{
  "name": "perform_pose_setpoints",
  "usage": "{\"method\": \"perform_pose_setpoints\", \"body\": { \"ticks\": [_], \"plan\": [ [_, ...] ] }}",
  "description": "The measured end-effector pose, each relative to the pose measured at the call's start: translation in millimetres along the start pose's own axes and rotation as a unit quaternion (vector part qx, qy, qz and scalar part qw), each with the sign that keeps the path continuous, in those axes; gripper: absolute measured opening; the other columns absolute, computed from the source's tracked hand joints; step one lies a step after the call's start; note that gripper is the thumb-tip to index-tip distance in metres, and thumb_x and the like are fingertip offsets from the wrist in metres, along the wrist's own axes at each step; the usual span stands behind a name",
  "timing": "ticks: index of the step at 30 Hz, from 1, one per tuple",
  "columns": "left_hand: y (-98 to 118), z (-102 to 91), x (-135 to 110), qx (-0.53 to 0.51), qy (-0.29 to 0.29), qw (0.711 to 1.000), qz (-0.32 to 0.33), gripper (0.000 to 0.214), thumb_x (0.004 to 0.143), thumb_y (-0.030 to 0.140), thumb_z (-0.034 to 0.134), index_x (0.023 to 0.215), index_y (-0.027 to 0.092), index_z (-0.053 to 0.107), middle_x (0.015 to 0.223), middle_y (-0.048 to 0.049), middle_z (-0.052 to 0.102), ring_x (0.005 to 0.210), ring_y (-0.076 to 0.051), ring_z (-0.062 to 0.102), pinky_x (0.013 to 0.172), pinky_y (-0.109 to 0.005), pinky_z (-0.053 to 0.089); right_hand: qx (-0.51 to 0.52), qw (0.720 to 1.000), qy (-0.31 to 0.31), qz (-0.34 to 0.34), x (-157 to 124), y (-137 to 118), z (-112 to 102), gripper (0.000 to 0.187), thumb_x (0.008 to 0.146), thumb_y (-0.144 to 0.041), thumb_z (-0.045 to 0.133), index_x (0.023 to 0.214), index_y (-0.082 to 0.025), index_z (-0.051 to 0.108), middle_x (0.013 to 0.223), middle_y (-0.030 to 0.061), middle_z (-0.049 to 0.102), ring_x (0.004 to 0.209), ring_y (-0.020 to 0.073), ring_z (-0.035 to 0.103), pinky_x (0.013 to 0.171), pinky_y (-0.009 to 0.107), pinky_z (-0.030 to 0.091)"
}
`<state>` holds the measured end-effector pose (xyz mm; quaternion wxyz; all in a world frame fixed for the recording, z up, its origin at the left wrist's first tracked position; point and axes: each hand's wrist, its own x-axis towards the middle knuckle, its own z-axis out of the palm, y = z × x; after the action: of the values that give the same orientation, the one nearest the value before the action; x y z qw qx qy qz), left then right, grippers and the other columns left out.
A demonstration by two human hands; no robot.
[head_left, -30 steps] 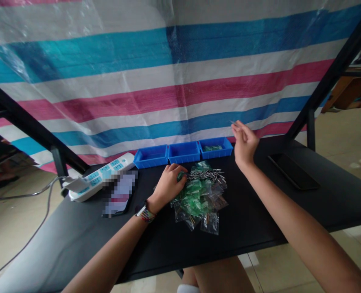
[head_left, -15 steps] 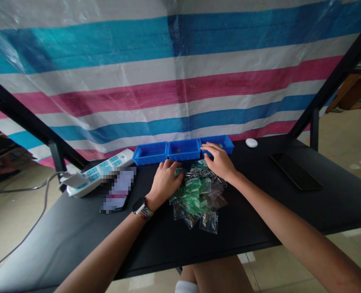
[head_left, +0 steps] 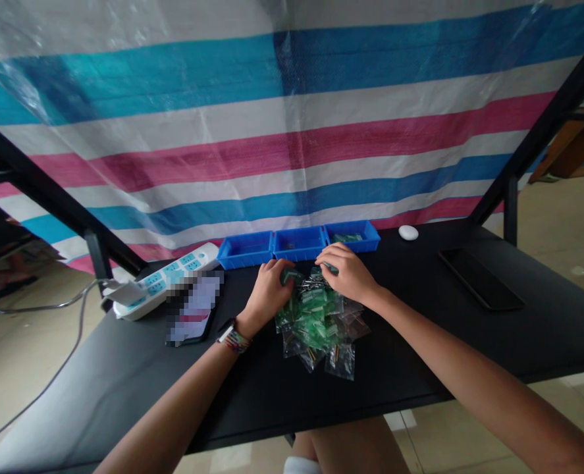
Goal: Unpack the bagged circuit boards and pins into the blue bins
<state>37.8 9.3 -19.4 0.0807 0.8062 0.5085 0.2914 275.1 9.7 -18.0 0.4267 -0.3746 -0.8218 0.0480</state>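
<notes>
A heap of small clear and green plastic packets (head_left: 316, 322) lies on the black table, with thin metal pieces (head_left: 313, 283) showing at its far side. My left hand (head_left: 266, 293) is at the heap's left edge, its fingers curled on a dark green plastic packet (head_left: 290, 274). At the far right of the heap is my right hand (head_left: 348, 271), thumb and fingers closed around another green plastic packet (head_left: 329, 268). Three blue bins stand in a row behind: left bin (head_left: 246, 258), middle bin (head_left: 299, 253) and right bin (head_left: 368, 245), the last with green packets inside.
To the left are a white power strip (head_left: 173, 280) with a plugged-in adapter and a phone (head_left: 195, 309). On the right lie a dark phone (head_left: 479, 280) and a white oval object (head_left: 409, 232). A striped sheet (head_left: 292, 145) hangs behind the bins.
My right hand has come back from the right bin to the heap and closed on a packet. Green packets in that bin now show more. My left hand stays by the heap.
</notes>
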Motion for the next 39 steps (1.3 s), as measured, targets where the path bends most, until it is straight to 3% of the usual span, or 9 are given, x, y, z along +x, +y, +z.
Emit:
{"method": "perform_pose_setpoints", "body": {
  "ticks": [4,7,10,15,20,26,32,35,39],
  "plan": [
    [-3,-2.5,0,-0.014,-0.016,0.999,0.027,0.036,0.084,0.012,0.060,0.118,0.020,0.069,0.117,-0.0120,0.066,0.110,-0.031,0.064,0.102,-0.049,0.052,-0.028,0.999,0.002,0.039,28,-4,11,0.025,0.097,-0.011,0.053,0.101,-0.021,0.076,0.104,0.0085,0.076,0.107,0.0254,0.064,0.102,0.041,0.050],
    [-7,-2.7,2,-0.057,-0.024,0.998,0.033,0.038,0.084,0.012,0.059,0.120,0.020,0.067,0.118,-0.0111,0.064,0.106,-0.027,0.067,0.101,-0.044,0.054,-0.094,0.986,-0.087,0.106,66,-4,27,0.025,0.099,-0.018,0.053,0.100,-0.019,0.078,0.108,0.0104,0.078,0.110,0.0254,0.066,0.106,0.038,0.047],
    [-13,0.1,4,-0.114,-0.017,0.993,0.020,0.047,0.078,0.012,0.063,0.125,0.022,0.064,0.113,-0.0081,0.067,0.108,-0.026,0.067,0.100,-0.043,0.054,-0.142,0.946,-0.213,0.196,104,2,45,0.028,0.099,-0.023,0.053,0.103,-0.016,0.079,0.119,0.0149,0.077,0.112,0.0257,0.070,0.096,0.032,0.051],
    [-21,8.6,7,-0.246,-0.026,0.968,-0.053,0.045,0.073,0.010,0.061,0.117,0.019,0.066,0.104,-0.0053,0.072,0.093,-0.021,0.069,0.086,-0.036,0.056,-0.151,0.914,-0.299,0.230,140,13,62,0.019,0.083,-0.031,0.076,0.090,-0.014,0.080,0.092,0.0141,0.081,0.091,0.0266,0.076,0.076,0.028,0.055],
    [-24,13.8,11,-0.380,0.009,0.920,-0.093,0.035,0.071,0.011,0.058,0.103,0.016,0.072,0.098,-0.0052,0.074,0.087,-0.019,0.068,0.080,-0.031,0.055,-0.178,0.893,-0.326,0.254,150,14,64,0.023,0.071,-0.025,0.084,0.092,-0.016,0.080,0.095,0.0131,0.080,0.092,0.0285,0.076,0.074,0.029,0.056],
    [-28,15.1,14,-0.465,0.047,0.878,-0.104,0.028,0.071,0.018,0.068,0.099,0.015,0.073,0.084,-0.0036,0.072,0.073,-0.016,0.065,0.068,-0.026,0.050,-0.184,0.904,-0.299,0.244,143,8,57,0.010,0.073,-0.020,0.081,0.082,-0.018,0.077,0.089,0.0095,0.079,0.087,0.0260,0.075,0.074,0.028,0.055],
    [-26,11.0,16,-0.455,0.081,0.883,-0.088,0.018,0.073,0.021,0.074,0.090,0.015,0.074,0.084,-0.0053,0.073,0.072,-0.015,0.063,0.066,-0.025,0.047,-0.182,0.954,-0.131,0.198,136,-6,49,0.015,0.091,-0.029,0.064,0.097,-0.018,0.072,0.110,0.0128,0.074,0.102,0.0245,0.069,0.087,0.031,0.052],
    [-22,8.8,16,-0.471,0.094,0.872,-0.091,0.018,0.072,0.022,0.073,0.089,0.016,0.072,0.085,-0.0046,0.072,0.071,-0.014,0.062,0.065,-0.025,0.047,-0.112,0.982,-0.042,0.148,143,-21,59,0.010,0.092,-0.027,0.064,0.096,-0.019,0.069,0.103,0.0082,0.073,0.100,0.0210,0.068,0.089,0.029,0.051],
    [-19,6.5,16,-0.478,0.117,0.866,-0.088,0.015,0.072,0.025,0.071,0.084,0.017,0.067,0.081,-0.0018,0.068,0.070,-0.014,0.060,0.066,-0.025,0.046,-0.094,0.985,-0.051,0.134,154,-42,79,0.014,0.094,-0.028,0.064,0.104,-0.022,0.070,0.110,0.0070,0.072,0.101,0.0212,0.068,0.087,0.029,0.052]
  ]
}}
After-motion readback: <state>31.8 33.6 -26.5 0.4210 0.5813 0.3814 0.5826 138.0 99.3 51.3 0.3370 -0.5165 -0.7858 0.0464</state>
